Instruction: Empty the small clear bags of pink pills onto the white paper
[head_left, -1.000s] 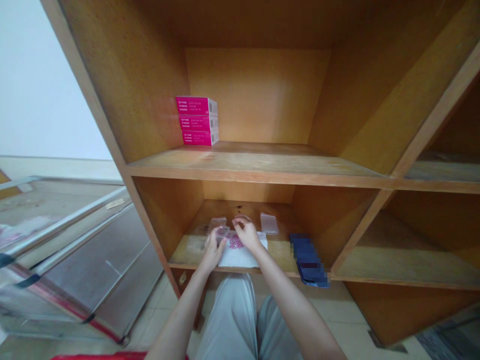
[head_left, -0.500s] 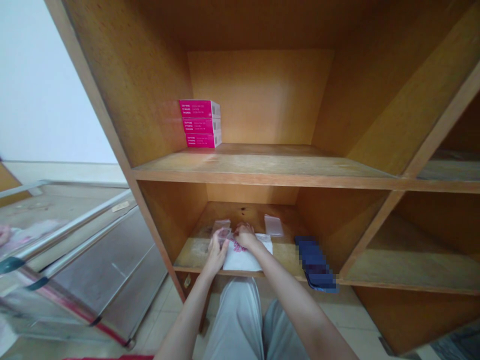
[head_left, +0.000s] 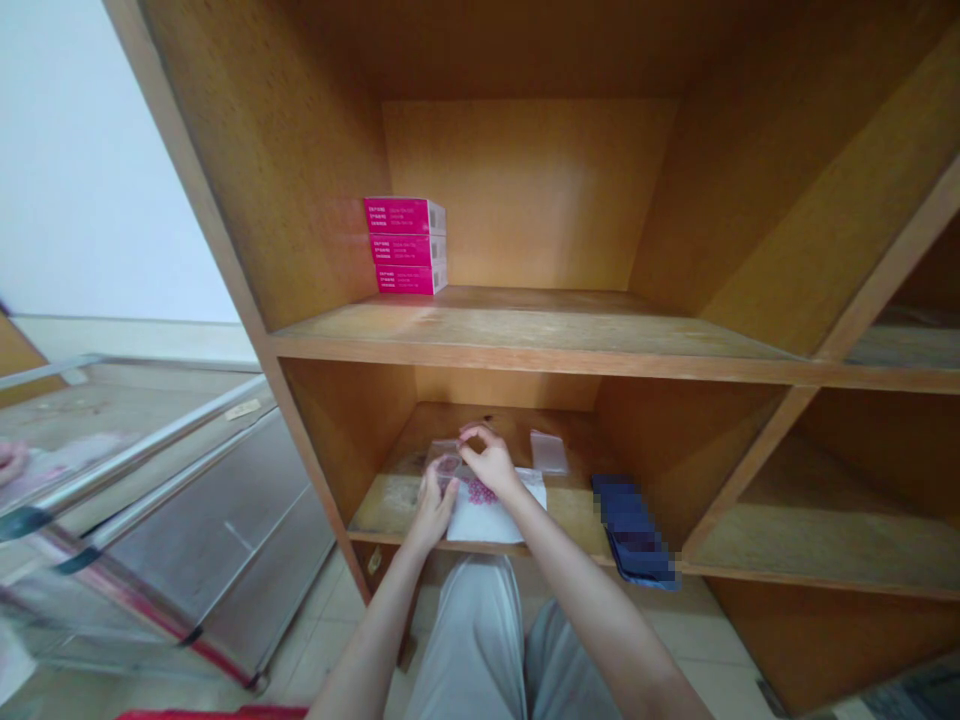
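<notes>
In the lower cubby, my left hand (head_left: 430, 508) is closed on a small clear plastic bag (head_left: 448, 466), holding it upright at the left edge of a white sheet (head_left: 487, 526). Small round pink pieces (head_left: 480, 493), perhaps pills or beads, lie in a loose heap on that sheet. My right hand (head_left: 491, 462) is raised just right of the bag, thumb and fingertips pinched together near its top. What the pinch holds is too small to make out. My right wrist covers part of the sheet.
Behind the sheet to the right lies a stack of clear bags (head_left: 549, 454). A dark blue, pixelated item (head_left: 634, 530) overhangs the shelf edge on the right. Three pink boxes (head_left: 405, 248) are stacked on the upper shelf (head_left: 540, 325). A metal-framed cart (head_left: 180, 430) stands left.
My right hand has lifted from the pink pieces and moved up and left to the bag's top, uncovering more of the heap. The left hand has stayed almost still.
</notes>
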